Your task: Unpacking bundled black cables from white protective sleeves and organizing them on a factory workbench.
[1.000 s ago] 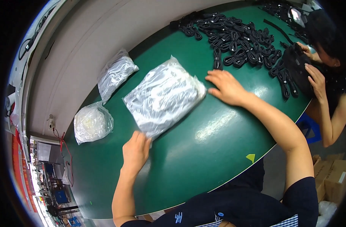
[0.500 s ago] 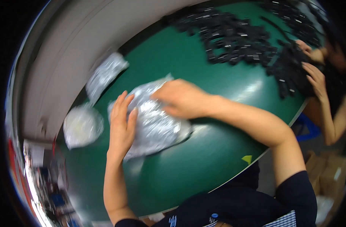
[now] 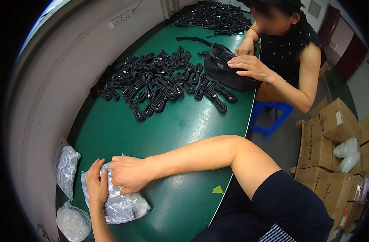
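Observation:
A shiny clear plastic bag [image 3: 124,209] with pale contents lies on the green table [image 3: 180,165] at the lower left. My left hand [image 3: 97,184] rests along its left side, fingers stretched out and thumb apart. Bent over the top of the same bag, my right hand [image 3: 130,173] has its fingers curled in against the plastic. What lies under those fingertips is hidden. Left of my hands are a second plastic bag [image 3: 67,169] by the wall and a rounder one [image 3: 73,222] with whitish contents.
Coiled black cables [image 3: 152,82] cover much of the far table, with another pile [image 3: 216,18] behind. A co-worker's hands [image 3: 253,66] are at a black mesh bag [image 3: 225,68] on the right. A blue stool [image 3: 273,115] and cardboard boxes [image 3: 330,125] stand beyond the table edge.
The view has swung toward the right, so the bags and my hands now sit lower left in the picture. Both hands are still at the same plastic bag.

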A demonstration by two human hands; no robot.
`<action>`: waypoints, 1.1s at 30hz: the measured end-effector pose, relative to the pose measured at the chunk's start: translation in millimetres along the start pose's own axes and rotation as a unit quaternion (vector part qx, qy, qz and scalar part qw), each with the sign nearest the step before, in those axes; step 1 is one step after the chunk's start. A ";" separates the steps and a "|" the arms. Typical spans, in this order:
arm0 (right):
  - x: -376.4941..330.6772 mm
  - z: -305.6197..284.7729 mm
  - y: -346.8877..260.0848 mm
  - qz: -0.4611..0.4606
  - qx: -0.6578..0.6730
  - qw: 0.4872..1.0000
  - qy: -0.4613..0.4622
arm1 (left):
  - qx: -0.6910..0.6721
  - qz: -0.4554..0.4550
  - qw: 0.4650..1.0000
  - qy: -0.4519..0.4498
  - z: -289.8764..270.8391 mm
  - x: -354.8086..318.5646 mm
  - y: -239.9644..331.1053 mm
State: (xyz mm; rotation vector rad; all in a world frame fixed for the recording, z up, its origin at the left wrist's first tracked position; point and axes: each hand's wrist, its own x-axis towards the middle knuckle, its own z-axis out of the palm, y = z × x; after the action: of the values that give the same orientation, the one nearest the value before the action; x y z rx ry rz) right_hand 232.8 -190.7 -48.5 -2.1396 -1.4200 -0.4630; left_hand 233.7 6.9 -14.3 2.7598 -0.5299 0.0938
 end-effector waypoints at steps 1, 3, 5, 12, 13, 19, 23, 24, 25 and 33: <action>0.0 1.3 0.0 -0.002 0.000 1.000 0.003 | 0.004 0.004 1.000 -0.003 0.1 1.0 -2.1; 0.6 4.1 -2.6 0.019 0.015 1.000 -0.018 | 0.007 0.002 1.000 -0.006 -0.3 1.4 -4.4; -1.9 3.2 -5.3 0.027 0.030 0.999 -0.018 | 0.014 0.017 1.000 0.013 2.2 2.6 -4.3; -28.5 -8.0 -27.8 0.046 0.112 0.992 0.027 | -0.027 0.057 0.997 0.032 6.2 5.3 7.0; -32.7 -6.6 -31.3 0.050 0.123 0.991 0.029 | -0.032 0.059 0.997 0.039 8.0 5.5 8.1; -45.2 -5.8 -35.3 0.157 0.169 0.973 0.002 | -0.047 0.049 0.996 0.061 13.0 -9.6 14.9; -39.4 -7.3 -14.8 0.177 0.201 0.963 -0.022 | -0.143 0.080 0.986 0.035 -0.1 -31.6 22.9; -37.9 -10.2 -7.2 0.182 0.218 0.959 -0.014 | -0.067 0.144 0.987 0.000 -8.4 -36.0 33.0; -35.9 -13.5 1.9 0.192 0.227 0.955 -0.020 | -0.039 0.147 0.988 -0.023 -11.3 -39.6 48.7; -0.4 -22.5 -19.9 0.260 0.116 0.955 -0.088 | -0.124 0.110 0.985 -0.053 -6.2 -36.2 35.4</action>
State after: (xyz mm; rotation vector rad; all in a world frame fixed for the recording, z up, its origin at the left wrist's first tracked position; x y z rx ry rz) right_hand 214.5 -198.3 -26.0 -2.2792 -0.8808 0.0926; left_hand 187.0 -9.5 -2.1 2.4669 -0.8159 -0.0641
